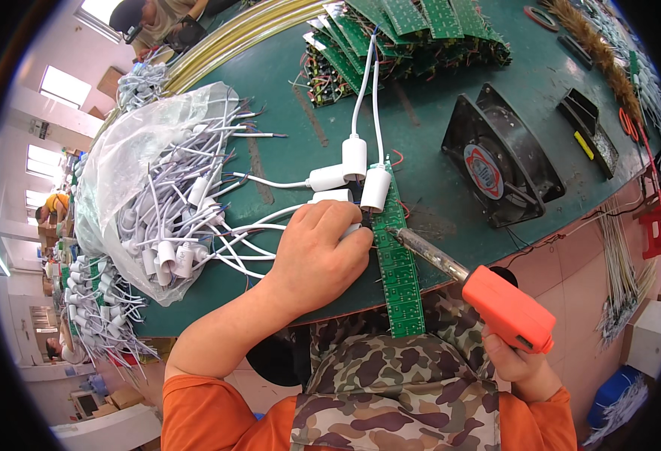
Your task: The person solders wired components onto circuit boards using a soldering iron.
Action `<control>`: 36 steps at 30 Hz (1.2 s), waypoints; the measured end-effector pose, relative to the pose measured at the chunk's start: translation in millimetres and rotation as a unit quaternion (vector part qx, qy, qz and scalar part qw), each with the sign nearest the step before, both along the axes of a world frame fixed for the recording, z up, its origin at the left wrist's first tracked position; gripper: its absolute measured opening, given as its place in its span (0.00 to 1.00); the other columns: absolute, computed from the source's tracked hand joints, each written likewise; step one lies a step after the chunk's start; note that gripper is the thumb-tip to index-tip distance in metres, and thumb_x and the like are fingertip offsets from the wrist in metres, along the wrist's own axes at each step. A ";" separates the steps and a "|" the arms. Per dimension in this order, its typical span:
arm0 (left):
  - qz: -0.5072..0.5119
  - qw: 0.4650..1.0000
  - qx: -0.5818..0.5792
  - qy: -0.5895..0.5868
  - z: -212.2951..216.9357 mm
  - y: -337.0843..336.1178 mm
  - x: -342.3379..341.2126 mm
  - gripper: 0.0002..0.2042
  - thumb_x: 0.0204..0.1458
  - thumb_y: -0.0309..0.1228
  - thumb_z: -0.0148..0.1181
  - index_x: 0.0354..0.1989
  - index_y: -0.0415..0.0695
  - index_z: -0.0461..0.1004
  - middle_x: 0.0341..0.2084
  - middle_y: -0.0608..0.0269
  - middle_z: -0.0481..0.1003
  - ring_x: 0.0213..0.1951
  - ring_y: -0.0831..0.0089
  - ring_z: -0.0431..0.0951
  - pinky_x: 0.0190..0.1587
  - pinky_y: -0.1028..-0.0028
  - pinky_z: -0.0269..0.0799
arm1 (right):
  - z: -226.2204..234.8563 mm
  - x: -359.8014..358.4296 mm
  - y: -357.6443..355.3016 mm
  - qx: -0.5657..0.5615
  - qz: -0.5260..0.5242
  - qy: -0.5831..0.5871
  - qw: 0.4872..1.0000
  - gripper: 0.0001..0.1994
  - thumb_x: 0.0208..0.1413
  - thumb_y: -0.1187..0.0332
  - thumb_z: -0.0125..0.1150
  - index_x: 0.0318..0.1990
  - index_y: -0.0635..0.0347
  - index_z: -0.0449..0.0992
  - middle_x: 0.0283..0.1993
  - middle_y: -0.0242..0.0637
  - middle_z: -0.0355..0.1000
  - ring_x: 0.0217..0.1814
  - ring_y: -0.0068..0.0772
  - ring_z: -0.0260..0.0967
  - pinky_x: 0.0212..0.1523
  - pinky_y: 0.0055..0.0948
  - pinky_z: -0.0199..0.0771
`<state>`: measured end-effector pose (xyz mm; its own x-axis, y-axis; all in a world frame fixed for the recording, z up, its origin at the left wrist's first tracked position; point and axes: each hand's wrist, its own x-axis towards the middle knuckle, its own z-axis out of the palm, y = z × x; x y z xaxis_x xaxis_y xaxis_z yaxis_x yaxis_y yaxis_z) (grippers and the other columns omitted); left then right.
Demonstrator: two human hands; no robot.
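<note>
Circuit strip (400,282) lies on the green table (300,113), pressed by the curled left hand (319,255) at its nine o'clock, while the right hand (522,364) grips a soldering iron (488,293) touching it from four o'clock.

A black fan (500,158), stacked circuit boards (413,30) and bagged white cables (142,173) lie on the green table (451,98).
</note>
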<state>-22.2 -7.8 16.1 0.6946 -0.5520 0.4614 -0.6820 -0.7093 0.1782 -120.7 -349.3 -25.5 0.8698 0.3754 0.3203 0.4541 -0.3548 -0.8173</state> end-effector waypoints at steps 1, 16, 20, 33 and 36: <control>0.000 1.000 0.000 0.000 0.6 -0.2 -0.1 0.13 0.36 0.22 0.69 0.32 0.42 0.74 0.36 0.58 0.72 0.36 0.58 0.75 0.38 0.60 0.70 | -0.4 -0.9 0.0 0.006 -0.004 0.009 1.000 0.25 0.50 0.67 0.71 0.55 0.67 0.75 0.52 0.46 0.76 0.44 0.47 0.79 0.45 0.41 0.80; -0.059 0.994 -0.025 0.083 7.4 15.4 2.9 0.16 0.43 0.24 0.74 0.40 0.46 0.77 0.46 0.57 0.75 0.41 0.56 0.77 0.43 0.61 0.73 | 8.2 5.4 1.8 0.015 0.005 -0.021 1.000 0.25 0.50 0.66 0.72 0.54 0.69 0.74 0.51 0.48 0.76 0.44 0.47 0.81 0.47 0.40 0.81; -0.048 0.994 -0.043 0.083 5.7 11.2 2.0 0.14 0.44 0.23 0.72 0.39 0.46 0.78 0.46 0.57 0.75 0.42 0.56 0.76 0.44 0.61 0.72 | 8.8 7.7 5.0 0.042 0.009 -0.004 0.999 0.26 0.50 0.68 0.72 0.55 0.70 0.73 0.50 0.48 0.77 0.44 0.48 0.81 0.46 0.40 0.82; -0.024 0.998 -0.023 0.058 1.6 7.3 -0.8 0.13 0.40 0.20 0.69 0.36 0.44 0.79 0.46 0.57 0.74 0.45 0.56 0.76 0.46 0.61 0.72 | 9.7 12.5 9.7 0.013 0.023 -0.025 0.999 0.27 0.51 0.67 0.72 0.56 0.72 0.73 0.49 0.48 0.79 0.41 0.45 0.80 0.41 0.37 0.81; -0.032 0.998 -0.023 0.052 0.7 7.6 -0.8 0.13 0.40 0.20 0.69 0.36 0.43 0.79 0.46 0.56 0.74 0.45 0.56 0.76 0.46 0.60 0.72 | 10.1 14.5 11.4 0.022 0.026 -0.025 0.999 0.27 0.51 0.66 0.72 0.57 0.72 0.72 0.48 0.49 0.79 0.39 0.44 0.80 0.40 0.36 0.80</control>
